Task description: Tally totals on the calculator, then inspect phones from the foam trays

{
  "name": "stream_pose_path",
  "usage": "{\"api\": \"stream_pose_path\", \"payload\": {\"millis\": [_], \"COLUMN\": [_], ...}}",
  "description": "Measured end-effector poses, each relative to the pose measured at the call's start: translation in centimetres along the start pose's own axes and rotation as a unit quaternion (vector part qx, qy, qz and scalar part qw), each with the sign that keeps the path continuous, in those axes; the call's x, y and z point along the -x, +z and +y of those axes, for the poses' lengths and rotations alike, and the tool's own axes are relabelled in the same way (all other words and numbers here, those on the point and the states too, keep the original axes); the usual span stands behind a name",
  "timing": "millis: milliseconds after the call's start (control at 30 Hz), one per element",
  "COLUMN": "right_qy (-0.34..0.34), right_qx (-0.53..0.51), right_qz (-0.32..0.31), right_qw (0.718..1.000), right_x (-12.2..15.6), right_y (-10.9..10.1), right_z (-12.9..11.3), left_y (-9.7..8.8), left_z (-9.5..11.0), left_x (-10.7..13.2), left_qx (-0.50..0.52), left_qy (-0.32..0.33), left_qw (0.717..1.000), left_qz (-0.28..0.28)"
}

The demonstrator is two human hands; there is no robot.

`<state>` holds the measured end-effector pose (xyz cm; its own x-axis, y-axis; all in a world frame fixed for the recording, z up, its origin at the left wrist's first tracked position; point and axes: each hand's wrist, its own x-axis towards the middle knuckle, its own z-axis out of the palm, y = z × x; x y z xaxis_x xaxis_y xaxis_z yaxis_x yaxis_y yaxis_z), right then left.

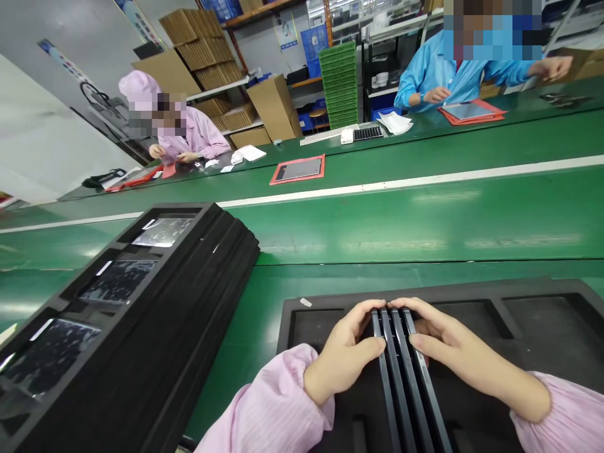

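Head camera view: both hands meet low in the middle, over a bundle of four thin dark flat panels (pixel 408 390) standing on edge, side by side. The left hand (pixel 342 358) presses the bundle's left face and the right hand (pixel 455 352) its right face. The fingers of both curl narrowly over the far ends, with the thumbs laid against the sides, so the bundle is pinched between the palms. It sits in a wide black foam tray with recessed compartments (pixel 519 290), near the middle of that tray. The bundle's long axis runs from the near edge of the picture away towards the far rim, leaning slightly left as it goes, and its thin edges face up. The panels look stiff, smooth and rather slippery. They are probably light singly but scratch-prone, so the flat outer faces and far corners seem the safest places to grip. On the left, a tall leaning stack of black foam trays (pixel 202 302) carries shiny film-covered sheets (pixel 163 231) in its top pockets. Beyond lies a green conveyor belt (pixel 425 220) with a white stripe (pixel 425 179). A red mat holding a grey slab (pixel 298 170) lies on the far side of the stripe. Farther off, a person in a pink coat (pixel 198 141) and a person in a blue coat (pixel 438 75) work at the far bench.
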<state>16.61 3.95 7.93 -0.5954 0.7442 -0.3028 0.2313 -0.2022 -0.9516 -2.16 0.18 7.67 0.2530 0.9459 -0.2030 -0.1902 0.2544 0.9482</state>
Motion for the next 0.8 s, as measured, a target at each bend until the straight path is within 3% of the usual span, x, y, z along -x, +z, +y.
{"api": "stream_pose_path", "payload": {"millis": [233,500,800], "right_qy": [-0.008,-0.001,-0.015], "right_qx": [-0.017,-0.013,-0.029], "right_qz": [-0.018,-0.078,-0.079], "right_qw": [1.000,0.997,0.996], "right_x": [0.05,0.41,0.53], "right_y": [-0.10,-0.79,-0.77], "right_z": [0.29,0.11,0.06], "left_y": [-0.24,-0.69,-0.81], "left_z": [-0.34,-0.04,0.06], "left_x": [0.22,0.37,0.12], "left_qx": [-0.019,-0.044,-0.010], "left_qy": [0.013,0.038,0.025], "left_qw": [1.000,0.995,0.996], "left_qz": [-0.015,-0.076,-0.087]}}
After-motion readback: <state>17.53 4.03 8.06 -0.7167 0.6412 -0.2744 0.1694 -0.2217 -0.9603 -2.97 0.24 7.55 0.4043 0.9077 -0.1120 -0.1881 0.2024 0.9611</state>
